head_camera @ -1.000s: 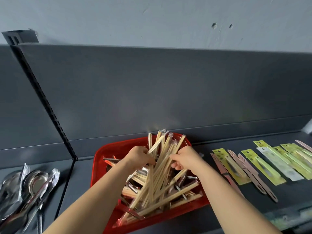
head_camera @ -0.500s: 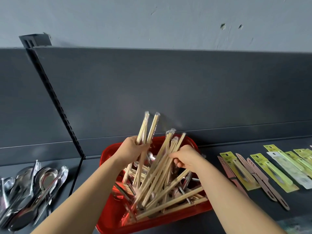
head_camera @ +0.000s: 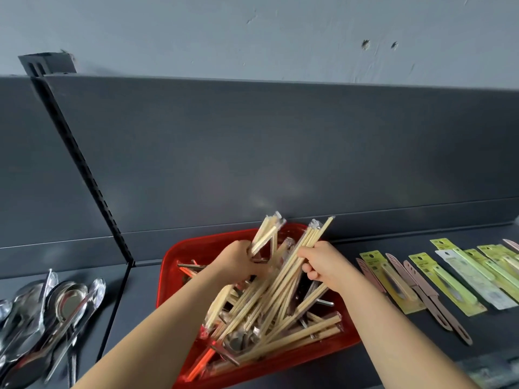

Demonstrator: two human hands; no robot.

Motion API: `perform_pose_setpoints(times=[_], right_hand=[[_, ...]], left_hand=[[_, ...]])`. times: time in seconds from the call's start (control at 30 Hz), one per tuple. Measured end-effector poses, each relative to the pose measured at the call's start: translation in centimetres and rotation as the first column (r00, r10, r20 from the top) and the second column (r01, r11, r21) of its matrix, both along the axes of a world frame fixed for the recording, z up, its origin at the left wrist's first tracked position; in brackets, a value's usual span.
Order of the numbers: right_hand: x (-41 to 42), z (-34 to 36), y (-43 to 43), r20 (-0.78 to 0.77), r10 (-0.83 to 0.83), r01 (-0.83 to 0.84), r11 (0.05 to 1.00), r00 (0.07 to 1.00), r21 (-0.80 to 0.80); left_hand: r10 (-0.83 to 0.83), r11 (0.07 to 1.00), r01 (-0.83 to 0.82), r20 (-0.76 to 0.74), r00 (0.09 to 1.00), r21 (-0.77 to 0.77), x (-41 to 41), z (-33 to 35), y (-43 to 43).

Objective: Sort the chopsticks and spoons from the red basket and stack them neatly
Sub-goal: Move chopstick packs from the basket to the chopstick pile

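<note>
Head view, looking down over a red basket [head_camera: 174,265] on a dark grey shelf [head_camera: 140,299], pushed up near the back panel [head_camera: 280,153]. Inside the basket: a tangle of wrapped chopsticks [head_camera: 283,313] crossed over metal spoons [head_camera: 241,339].

Gripped in the left hand [head_camera: 238,258], fingers curled round it: a short wrapped bundle [head_camera: 266,233], above the basket's far half, tips tilted up and to the right, just past the far rim. Pinched in the right hand [head_camera: 323,266], thumb and curled fingers round its upper part: a longer bundle [head_camera: 311,241], lower ends down among the tangle, tips beyond the far right corner.

Against half a second ago: left bundle lower and more slanted, no longer standing high against the back panel. Right bundle and its hand shifted slightly right. Hands close together over the basket, as before.

Left of the slotted upright [head_camera: 84,175], on the neighbouring section: a heap of loose spoons [head_camera: 67,301], much as before. To the right, well apart from the basket: a row of carded packets [head_camera: 449,279] and pinkish flat tools [head_camera: 420,294].
</note>
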State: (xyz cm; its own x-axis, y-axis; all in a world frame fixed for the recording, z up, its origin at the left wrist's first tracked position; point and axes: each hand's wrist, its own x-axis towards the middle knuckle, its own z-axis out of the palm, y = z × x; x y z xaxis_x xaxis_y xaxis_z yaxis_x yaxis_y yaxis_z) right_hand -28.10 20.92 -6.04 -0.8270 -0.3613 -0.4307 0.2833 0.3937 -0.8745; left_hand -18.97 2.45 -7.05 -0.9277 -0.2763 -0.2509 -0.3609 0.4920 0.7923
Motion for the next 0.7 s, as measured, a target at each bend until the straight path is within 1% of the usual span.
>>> perform_pose_setpoints(times=[0.07,0.23,0.33,0.4,0.5,0.57,0.63,0.7], right_hand=[[-0.1,-0.4,0.5,0.019,-0.043,0.043,0.999,0.999,-0.013],[-0.2,-1.0,1.4,0.063,-0.102,0.105,0.993,0.993,-0.05],[-0.1,-0.8,1.5,0.056,-0.083,0.085,0.996,0.995,-0.039],[0.0,-0.7,1.3,0.029,-0.046,0.046,0.999,0.999,-0.027],[0.1,-0.5,1.1,-0.01,-0.008,0.007,0.999,1.0,-0.045],[0.0,-0.2,1.0,-0.015,-0.011,0.009,0.992,1.0,-0.126],[-0.2,0.6,0.7,-0.056,-0.007,-0.004,0.981,0.998,-0.195],[-0.5,2.0,0.2,-0.138,-0.012,-0.018,0.977,0.99,-0.212]], left_hand=[[-0.055,0.996,0.06,0.076,0.996,-0.061,-0.1,-0.5,0.4],[-0.11,0.988,0.126,0.154,0.982,-0.095,-0.5,-0.9,0.6],[-0.113,0.98,0.141,0.189,0.975,-0.143,-0.6,-1.0,0.6],[-0.117,0.981,0.143,0.184,0.976,-0.132,-0.6,-0.9,0.4],[-0.134,0.991,0.136,0.118,0.984,-0.009,-0.2,0.1,-0.3],[-0.14,0.989,0.139,0.02,0.99,0.05,0.2,1.4,-1.0],[-0.105,0.987,0.115,-0.096,0.99,0.108,0.6,3.1,-1.8],[-0.031,0.978,0.072,-0.206,0.978,0.194,1.2,4.9,-2.6]])
